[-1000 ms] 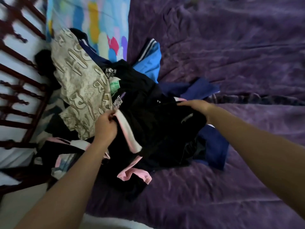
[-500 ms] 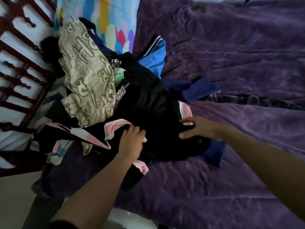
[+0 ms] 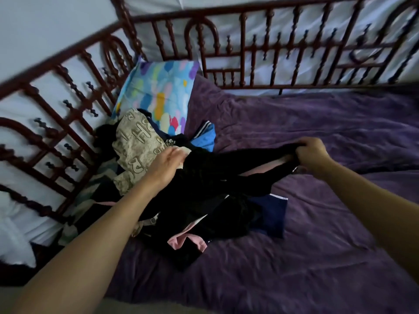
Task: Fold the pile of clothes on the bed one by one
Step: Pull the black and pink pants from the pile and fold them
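Observation:
A heap of clothes (image 3: pixel 140 155) lies at the left of the bed on a purple blanket (image 3: pixel 317 223). On top is a black garment with pink trim (image 3: pixel 215 177), stretched out between my two hands. My left hand (image 3: pixel 166 165) grips its left end, next to a beige printed piece (image 3: pixel 133 141). My right hand (image 3: pixel 311 155) is curled round its right end and holds it lifted off the blanket. A blue garment (image 3: pixel 204 138) and a navy one (image 3: pixel 272 214) stick out from under the black one.
A colourful pillow (image 3: pixel 156 96) leans in the bed's far left corner. Dark red metal railing (image 3: pixel 249 51) runs along the far and left sides. To the right of the heap the purple blanket lies flat and wrinkled.
Both hands took hold of the black garment and moved apart, the right hand pulling its end up and to the right. The view tilted up, so the railing shows.

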### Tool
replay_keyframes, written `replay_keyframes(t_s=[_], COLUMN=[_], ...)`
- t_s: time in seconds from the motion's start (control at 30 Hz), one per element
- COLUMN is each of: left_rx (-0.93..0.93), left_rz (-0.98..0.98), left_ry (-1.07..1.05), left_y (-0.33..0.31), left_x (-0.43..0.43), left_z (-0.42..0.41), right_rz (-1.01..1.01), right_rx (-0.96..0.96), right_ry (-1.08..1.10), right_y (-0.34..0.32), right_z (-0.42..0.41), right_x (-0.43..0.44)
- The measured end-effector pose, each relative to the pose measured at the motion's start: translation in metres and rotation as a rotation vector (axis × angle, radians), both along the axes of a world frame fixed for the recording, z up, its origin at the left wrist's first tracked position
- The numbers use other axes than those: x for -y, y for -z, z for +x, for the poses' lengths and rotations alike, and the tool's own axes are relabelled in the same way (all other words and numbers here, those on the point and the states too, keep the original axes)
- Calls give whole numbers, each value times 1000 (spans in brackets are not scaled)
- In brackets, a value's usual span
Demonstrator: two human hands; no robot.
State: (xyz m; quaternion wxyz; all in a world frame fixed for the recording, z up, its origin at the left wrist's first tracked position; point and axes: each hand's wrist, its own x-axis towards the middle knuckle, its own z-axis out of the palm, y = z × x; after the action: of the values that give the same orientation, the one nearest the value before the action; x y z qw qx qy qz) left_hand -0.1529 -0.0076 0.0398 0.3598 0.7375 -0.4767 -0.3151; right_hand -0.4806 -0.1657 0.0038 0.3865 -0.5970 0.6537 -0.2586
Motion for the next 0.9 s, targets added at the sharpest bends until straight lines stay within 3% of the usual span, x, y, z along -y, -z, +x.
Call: replay_keyframes(t_s=[0.1,0.17,0.2,0.3,0.4,0.5,0.6,0.67,0.73,0.9], left_rx=[302,529,543,388,123,-5,41,257,372,1], left_rz=[81,-42,-159,-450,-578,-660,-636,-543,-540,-602], left_ry=[234,285,265,109,-42,29,391,565,532,261], left_y=[-33,-52,-64,-111,-165,-216,-254,-267,-270,-260], left_x=[-40,-60,-67,-77,-81,-86,-95,-95,-84,-40], left_z=[-16,-29,-34,-44,-55,-75,-94,-107,-125,-166], right_rz=[-21,-47,-64,-164,-268,-310,-353,-349,-299,-126], right_rx=[273,277,269,159,165,245,274,250,204,174], right_ry=[14,-39,-83,-193,-180,-128,-93,-82,-97,-431], right_y=[-74,-125,-148,-209,-259,-298,-322,-328,-327,-305], right_z=[0,-3,-6,-24,-50,-83,-119,-147,-176,-240], right_x=[-33,-57,-68,-99,-124,-144,-159,-169,-183,-234])
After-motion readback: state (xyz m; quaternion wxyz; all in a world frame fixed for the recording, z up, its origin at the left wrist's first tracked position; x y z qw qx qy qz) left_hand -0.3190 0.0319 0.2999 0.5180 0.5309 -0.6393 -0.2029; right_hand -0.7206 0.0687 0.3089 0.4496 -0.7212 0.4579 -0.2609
